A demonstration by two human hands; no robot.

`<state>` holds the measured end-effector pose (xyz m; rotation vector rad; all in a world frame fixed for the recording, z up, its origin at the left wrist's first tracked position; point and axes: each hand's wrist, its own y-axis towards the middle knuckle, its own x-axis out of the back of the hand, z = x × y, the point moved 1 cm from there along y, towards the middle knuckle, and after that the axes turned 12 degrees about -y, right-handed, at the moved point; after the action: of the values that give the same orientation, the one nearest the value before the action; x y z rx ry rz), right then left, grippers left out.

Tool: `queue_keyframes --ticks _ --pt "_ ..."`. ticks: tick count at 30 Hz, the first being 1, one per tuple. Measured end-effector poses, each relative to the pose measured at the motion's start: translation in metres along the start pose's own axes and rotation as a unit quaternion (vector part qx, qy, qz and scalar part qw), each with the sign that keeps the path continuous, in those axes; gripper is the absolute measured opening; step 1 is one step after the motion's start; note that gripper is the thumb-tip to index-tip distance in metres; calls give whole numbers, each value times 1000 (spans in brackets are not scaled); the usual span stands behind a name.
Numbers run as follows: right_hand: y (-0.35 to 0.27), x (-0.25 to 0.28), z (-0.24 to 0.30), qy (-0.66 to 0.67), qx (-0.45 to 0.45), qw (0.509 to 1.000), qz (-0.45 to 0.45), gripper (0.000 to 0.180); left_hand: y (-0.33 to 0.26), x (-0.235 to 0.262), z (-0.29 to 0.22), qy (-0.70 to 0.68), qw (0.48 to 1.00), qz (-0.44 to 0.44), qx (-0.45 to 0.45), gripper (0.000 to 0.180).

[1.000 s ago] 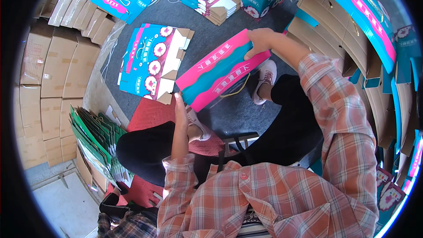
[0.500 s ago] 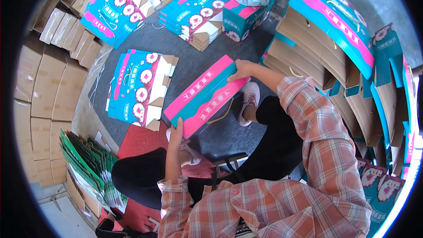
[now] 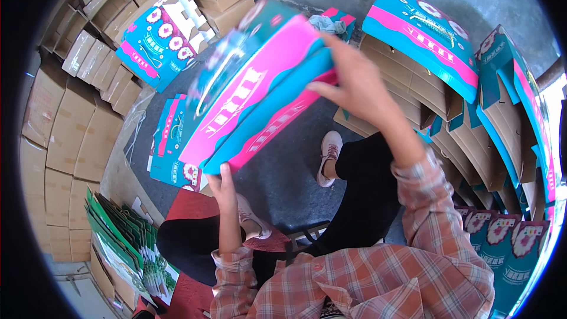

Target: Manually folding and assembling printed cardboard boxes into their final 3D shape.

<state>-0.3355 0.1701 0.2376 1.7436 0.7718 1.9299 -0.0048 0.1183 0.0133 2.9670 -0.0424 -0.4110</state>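
Furthest to the left of the fingers stand stacked plain brown cardboard cartons [image 3: 59, 124], with a fan of flat green printed card sheets [image 3: 124, 248] on the floor below them. The left hand [image 3: 221, 186] has its fingers closed on the lower corner of the large flat teal-and-pink printed cardboard box [image 3: 260, 88], which is raised in the air and runs up and to the right from that grip. It looks motion-blurred, so I judge it to be swinging; held only at two ends, the long panel could buckle in the middle or slip from the left fingers if the swing is fast. The right hand [image 3: 354, 82] grips the box's upper end, thumb on the near face and fingers wrapped behind. Beyond the right fingers, further teal-and-pink folded boxes [image 3: 425, 29] lean in rows, near enough that the raised end could knock them over.
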Motion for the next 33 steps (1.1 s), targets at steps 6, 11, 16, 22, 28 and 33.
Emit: queue_keyframes --ticks 6,11,16,22,28,33 --pt "-80 83 -57 -57 -182 958 -214 85 67 -157 -111 -8 965 182 -188 43" --pt "-110 122 -116 -55 -309 897 -312 76 103 -314 -144 -39 908 332 -251 52" --pt "-123 122 -162 -180 -382 862 -282 77 121 -411 -95 109 895 318 -292 76" --pt "-129 118 -184 -207 -382 850 -299 70 131 -457 -78 85 900 361 -227 74" --pt "-133 112 -188 -205 -357 857 -311 61 145 -449 -66 104 885 408 -198 62" --pt "-147 112 -181 -199 -340 856 -334 57 131 -401 -77 173 821 455 -297 58"
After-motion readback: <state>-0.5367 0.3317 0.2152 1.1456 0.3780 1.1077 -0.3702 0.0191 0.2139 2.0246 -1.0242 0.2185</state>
